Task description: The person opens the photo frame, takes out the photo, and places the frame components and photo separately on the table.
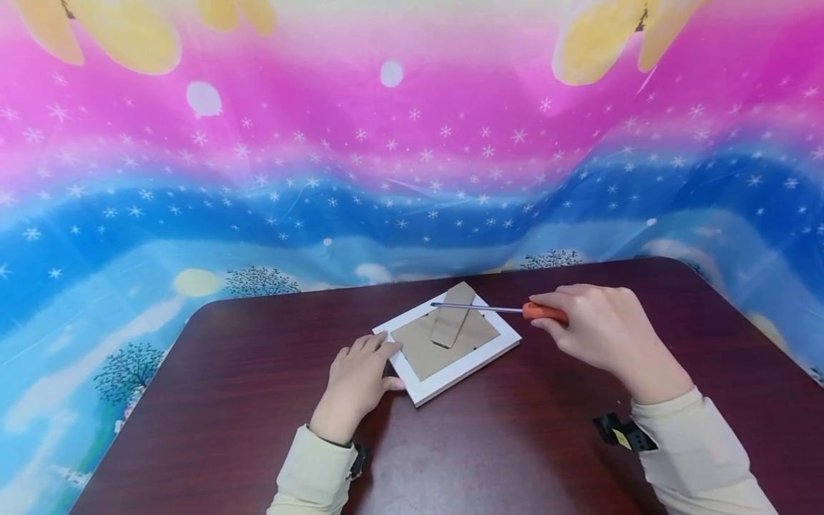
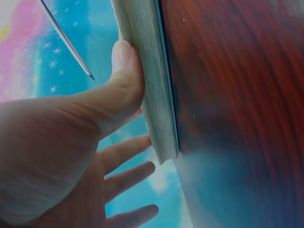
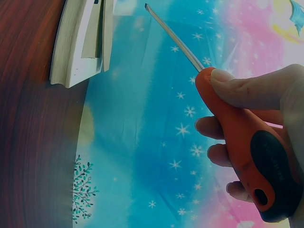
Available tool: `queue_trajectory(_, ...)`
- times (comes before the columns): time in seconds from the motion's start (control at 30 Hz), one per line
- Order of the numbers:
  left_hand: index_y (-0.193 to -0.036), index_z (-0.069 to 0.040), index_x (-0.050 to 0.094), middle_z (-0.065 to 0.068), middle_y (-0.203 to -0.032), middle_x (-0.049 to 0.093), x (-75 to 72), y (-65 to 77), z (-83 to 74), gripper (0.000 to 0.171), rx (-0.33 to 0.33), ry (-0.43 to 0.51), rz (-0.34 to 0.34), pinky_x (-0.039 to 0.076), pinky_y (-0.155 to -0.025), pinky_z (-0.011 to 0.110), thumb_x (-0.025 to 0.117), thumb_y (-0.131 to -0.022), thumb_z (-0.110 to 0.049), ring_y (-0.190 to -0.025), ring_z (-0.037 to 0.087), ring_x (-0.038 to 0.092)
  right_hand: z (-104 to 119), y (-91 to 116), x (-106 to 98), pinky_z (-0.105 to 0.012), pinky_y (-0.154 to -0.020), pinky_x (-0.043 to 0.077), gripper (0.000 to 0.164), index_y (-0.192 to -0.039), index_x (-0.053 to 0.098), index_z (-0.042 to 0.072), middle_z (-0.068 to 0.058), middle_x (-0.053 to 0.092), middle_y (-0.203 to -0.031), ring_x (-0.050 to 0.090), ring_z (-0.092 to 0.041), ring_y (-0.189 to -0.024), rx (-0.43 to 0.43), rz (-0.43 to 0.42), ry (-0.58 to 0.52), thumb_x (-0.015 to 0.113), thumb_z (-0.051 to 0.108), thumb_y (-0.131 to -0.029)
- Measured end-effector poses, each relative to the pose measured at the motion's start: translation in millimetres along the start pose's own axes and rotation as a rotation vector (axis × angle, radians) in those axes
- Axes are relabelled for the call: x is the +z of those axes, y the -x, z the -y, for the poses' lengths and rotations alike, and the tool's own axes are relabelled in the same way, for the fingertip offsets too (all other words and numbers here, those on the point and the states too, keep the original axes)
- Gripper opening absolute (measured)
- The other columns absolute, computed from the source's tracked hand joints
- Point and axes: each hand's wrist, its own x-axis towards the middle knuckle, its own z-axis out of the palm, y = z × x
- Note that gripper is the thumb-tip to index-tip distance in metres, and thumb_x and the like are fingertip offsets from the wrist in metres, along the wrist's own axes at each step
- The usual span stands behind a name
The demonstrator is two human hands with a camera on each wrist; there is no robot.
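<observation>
A white picture frame (image 1: 446, 376) lies face down on the dark wooden table, its brown backing board (image 1: 412, 350) and cardboard stand leg (image 1: 455, 322) upward. My left hand (image 1: 362, 372) rests at the frame's left end. In the left wrist view its thumb presses the frame's edge (image 2: 154, 95), with the other fingers extended around the corner. My right hand (image 1: 595, 329) grips a screwdriver by its orange and black handle (image 3: 237, 128). The screwdriver's metal shaft (image 1: 483, 307) points left above the frame, and its tip appears raised clear of the backing in the wrist views.
The reddish-brown table (image 1: 257, 400) has rounded far corners. Behind it hangs a pink and blue cloth (image 1: 360, 157) with snowflakes and trees. A dark strap (image 1: 634, 435) sits at the right sleeve cuff, and another band (image 1: 357, 461) at the left.
</observation>
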Motion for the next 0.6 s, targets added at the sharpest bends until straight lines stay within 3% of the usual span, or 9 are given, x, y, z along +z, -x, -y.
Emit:
queue_trajectory(0.3, -0.117, -0.011, 0.063, 0.013, -0.14, 0.054, 2.3, 1.1, -9.2, 0.061, 0.028, 0.0, -0.05, 0.044, -0.097, 0.055, 0.072, -0.069, -0.047, -0.127, 0.029, 0.045, 0.0, 0.9, -0.2, -0.03, -0.033, 0.037, 0.029, -0.093, 0.078, 0.018, -0.007, 0.077, -0.072, 0.063, -0.02, -0.053, -0.001, 0.008, 0.0, 0.078, 0.029, -0.066)
queue_trajectory(0.6, -0.115, -0.005, 0.061, 0.014, -0.134, 0.058, 1.4, 2.9, -28.5, 0.07, -0.008, -0.106, -0.036, 0.049, -0.09, 0.05, 0.067, -0.07, -0.058, -0.119, 0.029, 0.053, 0.3, 0.7, -0.1, -0.028, -0.033, 0.035, 0.03, -0.093, 0.078, 0.018, -0.006, 0.076, -0.071, 0.061, -0.018, -0.051, -0.004, 0.011, -0.001, 0.078, 0.03, -0.065)
